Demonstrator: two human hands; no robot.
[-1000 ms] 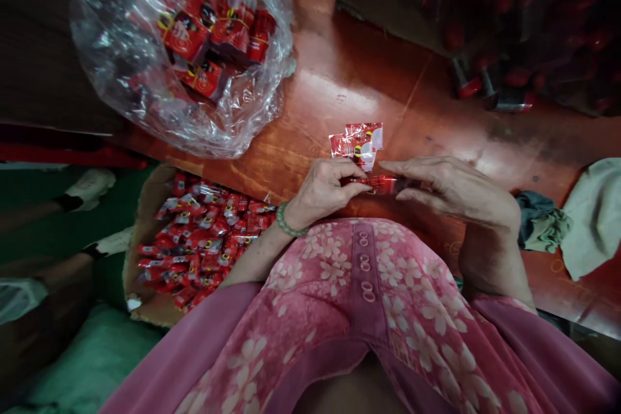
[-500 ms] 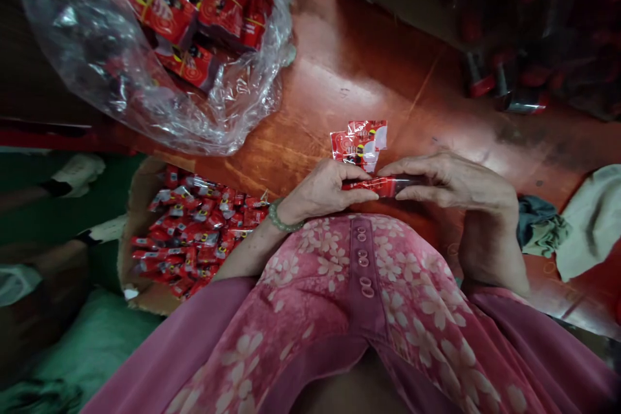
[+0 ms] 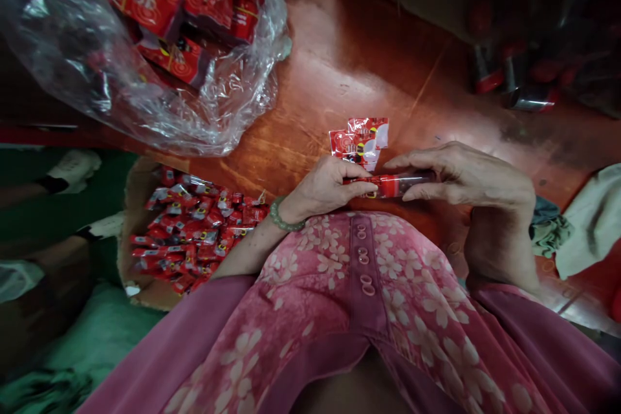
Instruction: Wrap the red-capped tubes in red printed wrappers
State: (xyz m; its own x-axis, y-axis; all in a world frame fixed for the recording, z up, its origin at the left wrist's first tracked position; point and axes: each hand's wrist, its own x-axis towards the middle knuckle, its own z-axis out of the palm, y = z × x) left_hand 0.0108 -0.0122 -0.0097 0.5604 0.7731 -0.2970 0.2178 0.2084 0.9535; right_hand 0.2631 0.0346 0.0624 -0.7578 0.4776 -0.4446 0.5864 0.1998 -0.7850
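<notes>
In front of my chest I hold a small dark, clear-walled bottle (image 3: pixel 410 182) lying sideways, with a red band near its middle. My left hand (image 3: pixel 326 189), with a green bead bracelet on its wrist, is closed on the left end, where red printed plastic shows between thumb and fingers. My right hand (image 3: pixel 468 181) is round the other end, thumb below and fingers above; its grip on that end is partly hidden. Just beyond my left fingers, several flat red printed plastic sleeves (image 3: pixel 359 141) lie overlapping on the reddish-brown tabletop (image 3: pixel 310 87).
A clear plastic bag (image 3: pixel 228 126) with banded bundles of red sleeves stands at the upper left. Below it, a cardboard box (image 3: pixel 127 207) holds many red-wrapped pieces. More dark bottles with red ends (image 3: pixel 488 71) lie at the upper right. Cloths (image 3: pixel 589 223) lie at the right.
My right hand has shifted right and slightly up along the bottle, so more of its red band and dark body shows. My left hand has barely moved.
</notes>
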